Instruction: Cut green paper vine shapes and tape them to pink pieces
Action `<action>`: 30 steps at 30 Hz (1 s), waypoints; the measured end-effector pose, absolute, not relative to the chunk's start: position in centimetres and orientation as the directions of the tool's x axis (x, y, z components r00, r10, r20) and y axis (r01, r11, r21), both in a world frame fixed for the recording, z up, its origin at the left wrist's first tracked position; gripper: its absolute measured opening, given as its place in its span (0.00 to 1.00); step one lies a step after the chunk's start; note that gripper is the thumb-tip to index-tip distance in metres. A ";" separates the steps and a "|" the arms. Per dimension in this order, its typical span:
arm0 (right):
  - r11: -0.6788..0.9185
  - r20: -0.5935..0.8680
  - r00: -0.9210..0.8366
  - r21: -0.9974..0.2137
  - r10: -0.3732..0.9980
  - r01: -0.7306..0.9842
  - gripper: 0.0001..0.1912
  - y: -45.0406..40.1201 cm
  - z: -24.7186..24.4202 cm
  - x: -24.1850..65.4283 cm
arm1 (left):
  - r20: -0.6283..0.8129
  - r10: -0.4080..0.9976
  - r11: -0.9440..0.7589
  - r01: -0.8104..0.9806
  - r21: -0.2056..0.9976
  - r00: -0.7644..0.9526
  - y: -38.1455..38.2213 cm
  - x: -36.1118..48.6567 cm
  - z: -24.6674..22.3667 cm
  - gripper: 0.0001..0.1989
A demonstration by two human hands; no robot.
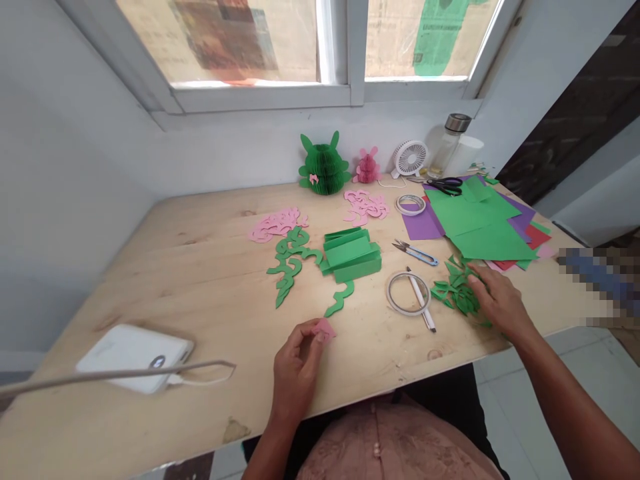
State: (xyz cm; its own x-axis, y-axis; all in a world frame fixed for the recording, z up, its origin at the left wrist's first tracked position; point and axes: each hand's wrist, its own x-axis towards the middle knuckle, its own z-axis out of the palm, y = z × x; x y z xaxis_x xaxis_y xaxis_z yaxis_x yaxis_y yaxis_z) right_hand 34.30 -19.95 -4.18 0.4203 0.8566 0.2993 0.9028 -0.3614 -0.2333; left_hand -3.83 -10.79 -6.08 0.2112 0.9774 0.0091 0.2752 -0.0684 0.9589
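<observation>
Near the front edge of the table, my left hand [299,357] pinches a small pink piece of paper [326,329] between thumb and fingers. Just beyond it lies one wavy green paper strip [341,299]. My right hand [500,301] is at the right, its fingers stretched over a heap of green paper scraps [463,290] and touching its edge; the lower fingers are partly hidden. Folded green paper strips [354,252] stand in the middle, with curved green cutouts [290,263] to their left. Pink paper cutouts [277,225] lie behind those.
A tape roll [389,303] lies over a white pen [421,307], near blue thread snips [417,253]. Behind are another tape roll [411,205], black scissors [445,185], stacked coloured paper [480,220], a green paper figure [325,167], a small fan [410,159] and a bottle [447,147]. A power bank [130,357] lies left.
</observation>
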 end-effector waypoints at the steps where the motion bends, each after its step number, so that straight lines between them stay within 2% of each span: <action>1: -0.370 0.275 0.429 -0.241 0.861 0.897 0.24 -19.5 -4.1 34.9 | 0.015 0.977 -0.075 0.277 0.958 0.212 -10.8 -3.8 -6.1 0.10; 6: -0.389 0.218 0.455 -0.288 0.863 0.875 0.24 -17.6 -4.1 37.1 | 0.048 0.975 -0.108 0.273 0.956 0.219 -10.8 -3.7 -5.9 0.09; 10: -0.335 0.205 0.452 -0.429 0.868 0.839 0.23 -16.6 -3.7 38.6 | 0.057 0.973 -0.117 0.266 0.957 0.224 -10.8 -3.8 -6.1 0.09; 14: -0.366 0.179 0.527 -0.537 0.831 0.760 0.23 -16.3 -2.9 39.6 | 0.066 0.971 -0.127 0.263 0.956 0.230 -10.7 -3.9 -6.5 0.09; 19: -0.368 0.113 0.513 -0.569 0.851 0.736 0.26 -15.9 -2.9 39.7 | 0.066 0.973 -0.130 0.288 0.949 0.221 -10.8 -3.9 -6.4 0.09; 23: -0.324 0.124 0.444 -0.519 0.887 0.791 0.32 -15.2 -3.2 39.4 | 0.061 0.974 -0.123 0.285 0.950 0.216 -10.8 -3.8 -6.4 0.09; 27: -0.284 0.047 0.320 -0.351 0.946 0.892 0.33 -14.9 -2.9 39.1 | 0.061 0.973 -0.125 0.285 0.950 0.222 -10.8 -3.8 -6.4 0.09; 30: -0.173 -0.027 0.171 -0.243 0.985 0.955 0.33 -15.4 -2.5 38.5 | 0.070 0.973 -0.136 0.301 0.944 0.221 -10.8 -3.8 -6.3 0.09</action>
State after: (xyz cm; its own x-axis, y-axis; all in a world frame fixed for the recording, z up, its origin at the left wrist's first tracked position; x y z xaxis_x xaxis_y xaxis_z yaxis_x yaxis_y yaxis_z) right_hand 38.50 -15.37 -2.53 0.1711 0.9849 -0.0270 0.9546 -0.1725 -0.2430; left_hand -3.81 -10.80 -6.28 0.2208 0.9728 0.0700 0.3011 -0.1363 0.9438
